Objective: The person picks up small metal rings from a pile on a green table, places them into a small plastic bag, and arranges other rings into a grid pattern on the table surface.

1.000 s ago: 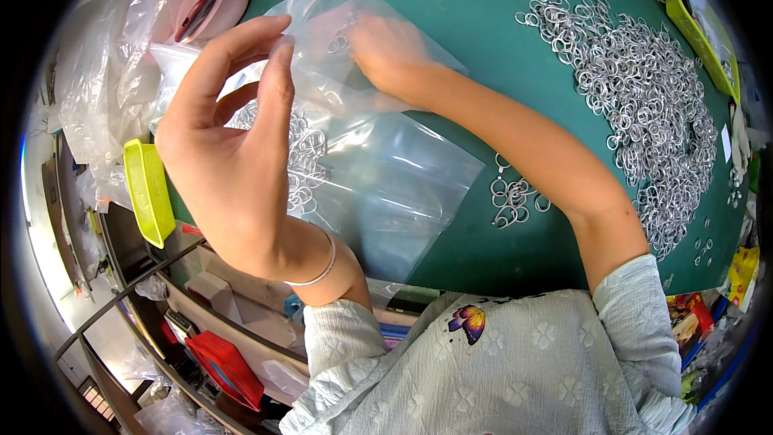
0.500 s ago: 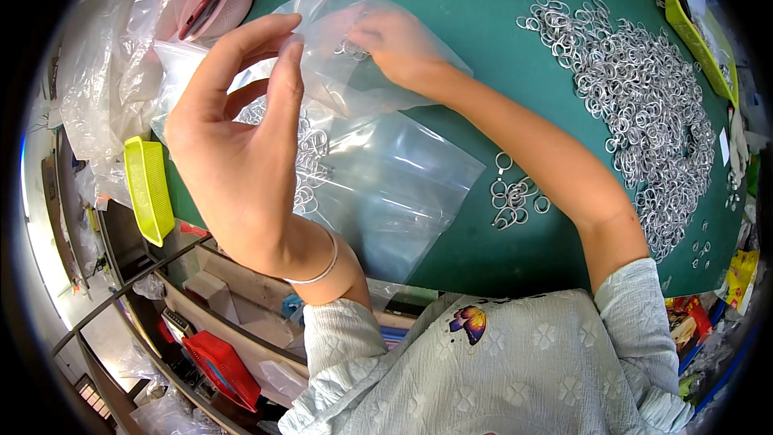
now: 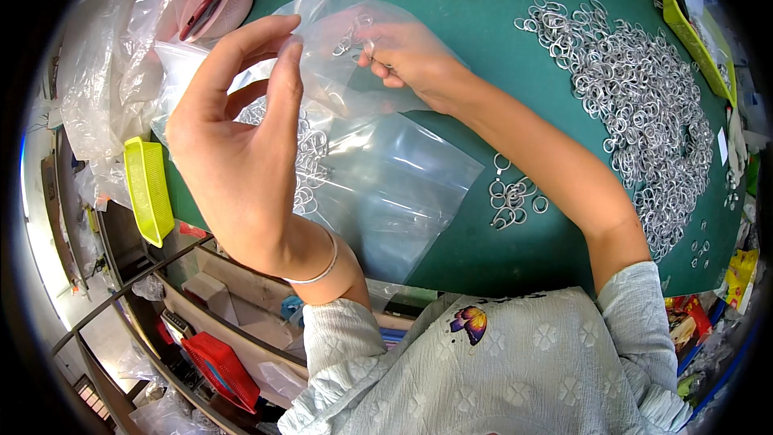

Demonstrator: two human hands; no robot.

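Note:
My left hand (image 3: 237,129) is raised at the left, thumb and forefinger closed on the edge of a clear plastic bag (image 3: 338,0). Behind the bag's see-through film, my right hand (image 3: 411,56) has curled fingers, with a metal ring at the fingertips. A few more silvery split rings (image 3: 345,39) show through the film just left of those fingers. Below lies another stretch of clear plastic (image 3: 394,185), with a heap of linked rings (image 3: 310,157) partly hidden by my left hand. A small cluster of rings (image 3: 511,200) rests under my right forearm.
A large pile of silvery rings (image 3: 644,105) spreads over the right of the green tabletop (image 3: 483,0). Yellow-green baskets stand at the left (image 3: 147,191) and far right (image 3: 699,40). A pink basket (image 3: 229,4) sits back left; an open drawer (image 3: 233,298) lies below.
My right hand has drawn back slightly to the right and down, away from the rings behind the film. My left hand stays in place on the bag.

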